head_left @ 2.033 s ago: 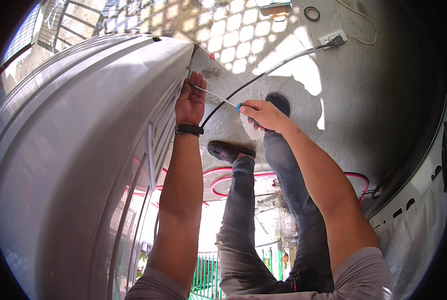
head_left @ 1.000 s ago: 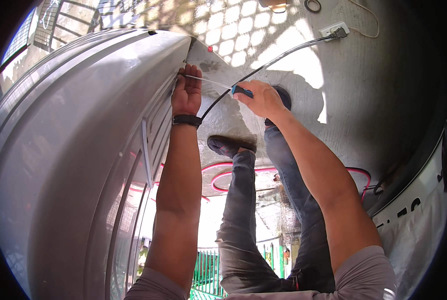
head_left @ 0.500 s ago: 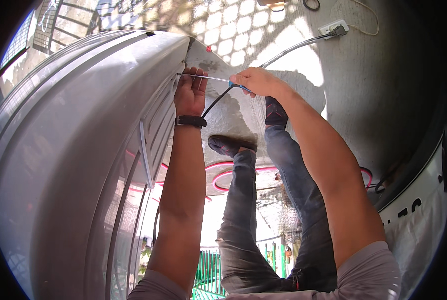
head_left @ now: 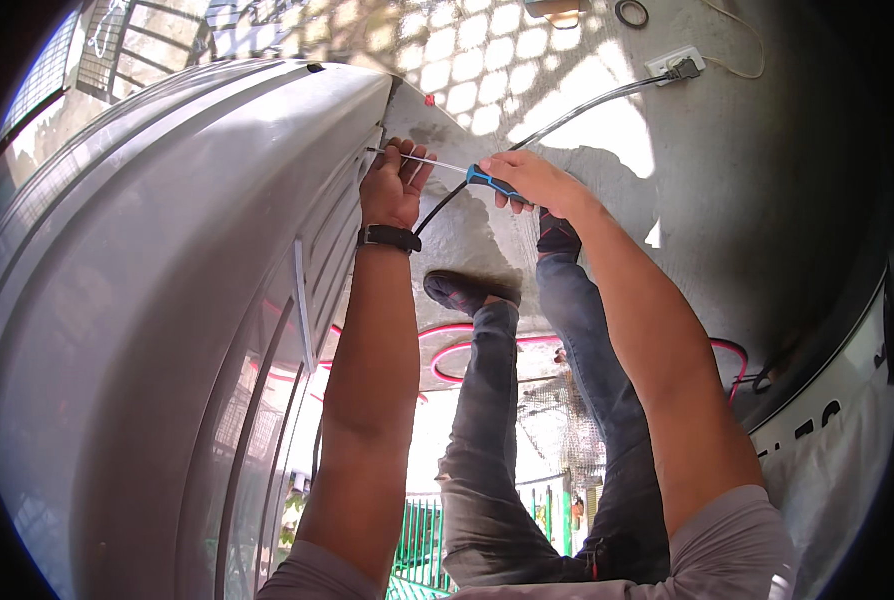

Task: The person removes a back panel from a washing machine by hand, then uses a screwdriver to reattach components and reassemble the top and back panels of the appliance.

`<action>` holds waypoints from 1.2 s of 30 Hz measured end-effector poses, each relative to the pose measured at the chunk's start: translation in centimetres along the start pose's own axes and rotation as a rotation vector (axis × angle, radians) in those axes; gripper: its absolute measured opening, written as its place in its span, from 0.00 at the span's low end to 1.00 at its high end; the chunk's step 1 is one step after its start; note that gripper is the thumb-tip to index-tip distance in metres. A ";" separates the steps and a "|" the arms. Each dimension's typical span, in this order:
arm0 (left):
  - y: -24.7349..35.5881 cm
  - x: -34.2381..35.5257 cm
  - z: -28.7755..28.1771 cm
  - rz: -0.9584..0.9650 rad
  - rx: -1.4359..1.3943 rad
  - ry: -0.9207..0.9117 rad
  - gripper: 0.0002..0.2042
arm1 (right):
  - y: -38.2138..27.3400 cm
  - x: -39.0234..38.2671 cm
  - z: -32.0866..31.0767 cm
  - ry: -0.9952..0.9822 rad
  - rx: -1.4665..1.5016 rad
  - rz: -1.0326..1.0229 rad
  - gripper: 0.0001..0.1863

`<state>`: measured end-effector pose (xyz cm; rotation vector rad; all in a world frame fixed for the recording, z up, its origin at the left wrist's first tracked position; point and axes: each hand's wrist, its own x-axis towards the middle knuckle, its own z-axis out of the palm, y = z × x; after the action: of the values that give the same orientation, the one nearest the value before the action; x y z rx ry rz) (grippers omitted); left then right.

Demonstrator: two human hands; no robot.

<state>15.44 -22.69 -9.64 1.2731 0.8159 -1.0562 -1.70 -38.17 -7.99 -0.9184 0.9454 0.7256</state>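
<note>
My right hand (head_left: 539, 183) is closed round the blue and black handle of a screwdriver (head_left: 483, 178). Its thin metal shaft points left, and the tip meets the ribbed side of a large white cabinet-like appliance (head_left: 207, 200). Beside that tip, my left hand (head_left: 397, 188) is palm up with its fingers partly stretched, and the shaft passes across them. Whether the left thumb presses on the shaft is hard to see. A black watch (head_left: 389, 237) is on my left wrist. The screw or hole at the tip is too small to make out.
A black cable (head_left: 592, 100) runs beneath the screwdriver to a white power outlet (head_left: 675, 66) on the concrete floor. A pink-red hose (head_left: 457, 345) loops behind my legs. A dark ring (head_left: 631, 13) lies at the far side. A white, dark-trimmed surface (head_left: 817, 430) stands at right.
More of the screwdriver's handle shows now, as my right hand has shifted its hold and tilted it. The whole scene sits slightly to the right. The tip stays at the appliance.
</note>
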 end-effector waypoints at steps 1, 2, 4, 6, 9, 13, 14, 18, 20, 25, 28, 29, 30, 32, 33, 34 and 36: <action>0.1 0.2 -0.7 0.006 -0.002 0.010 0.09 | -0.5 -0.5 0.6 0.035 0.043 -0.049 0.22; 0.4 0.8 -1.0 0.015 0.034 0.054 0.09 | -0.2 -0.9 1.3 0.025 0.038 -0.055 0.22; 0.6 1.3 -1.3 0.024 0.066 0.101 0.09 | 1.0 -1.9 2.5 0.338 -0.283 -0.446 0.19; 0.4 1.2 -0.3 0.030 0.183 0.236 0.09 | 2.3 -2.5 3.2 0.563 -0.474 -0.659 0.18; 0.2 0.8 0.1 0.014 0.070 0.214 0.07 | 2.9 -2.1 2.8 0.597 -0.452 -0.695 0.16; 0.6 0.5 -0.7 0.041 -0.143 0.040 0.06 | -0.3 -1.5 0.7 0.106 -0.033 -0.140 0.15; 0.9 0.7 -1.0 0.037 -0.126 0.042 0.06 | -0.9 -1.7 0.5 -0.020 0.053 0.037 0.15; 1.0 2.1 -1.9 0.031 -0.048 0.085 0.06 | 0.0 -2.4 2.5 0.317 -0.145 -0.323 0.15; 0.9 2.2 -1.5 0.030 -0.001 0.112 0.06 | 1.1 -2.4 3.1 0.518 -0.401 -0.572 0.15; 0.5 1.4 -1.3 0.066 0.044 0.183 0.05 | -0.2 -2.1 2.1 0.362 -0.276 -0.387 0.15; 0.6 -0.1 0.0 -0.021 -0.122 0.050 0.07 | -0.4 -1.8 0.9 0.055 0.070 -0.029 0.17; 0.8 0.4 -0.8 -0.005 -0.085 0.038 0.08 | -0.3 -1.9 1.5 0.103 0.056 -0.074 0.17; 1.0 1.0 -1.4 0.011 -0.047 0.027 0.09 | -0.3 -2.0 2.1 0.152 0.043 -0.119 0.18; 1.2 1.6 -1.5 0.007 0.055 0.096 0.08 | 1.7 -2.2 3.0 0.387 -0.221 -0.439 0.18; 1.2 1.7 -1.5 0.003 0.157 0.158 0.07 | 2.6 -2.2 3.3 0.622 -0.491 -0.761 0.19; 1.0 1.7 -1.1 0.000 0.155 0.156 0.07 | 2.8 -2.3 3.5 0.624 -0.494 -0.759 0.19; 0.7 1.8 -0.5 0.018 0.180 0.225 0.07 | 3.1 -2.2 3.9 0.698 -0.497 -0.746 0.20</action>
<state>16.76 -22.53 -11.08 1.5697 0.8919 -1.0004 -3.82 -33.65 -5.89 -1.9031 0.9184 -0.0406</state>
